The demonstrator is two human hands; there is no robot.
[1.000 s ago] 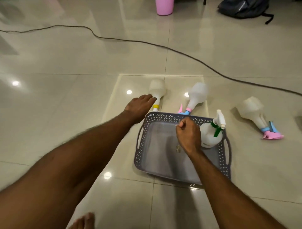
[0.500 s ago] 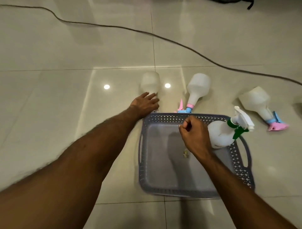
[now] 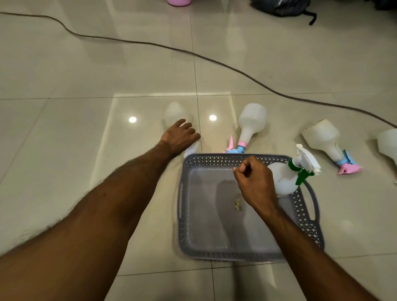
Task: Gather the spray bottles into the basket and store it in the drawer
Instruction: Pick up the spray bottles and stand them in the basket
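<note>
A grey perforated basket sits on the tiled floor. In its far right corner leans a white spray bottle with a green trigger. My right hand hovers over the basket as a closed fist with nothing in it. My left hand lies over the neck of a white spray bottle on the floor just beyond the basket's far left corner, fingers curled around it. Three more white bottles lie on the floor: one behind the basket, one to the right, one at the right edge.
A dark cable runs across the floor behind the bottles. A pink bin and a dark bag stand at the far edge. A small scrap lies inside the basket.
My left hand has slid from beside the bottle's neck onto it and closed over it. My right fist has stayed over the basket. The view has shifted slightly.
</note>
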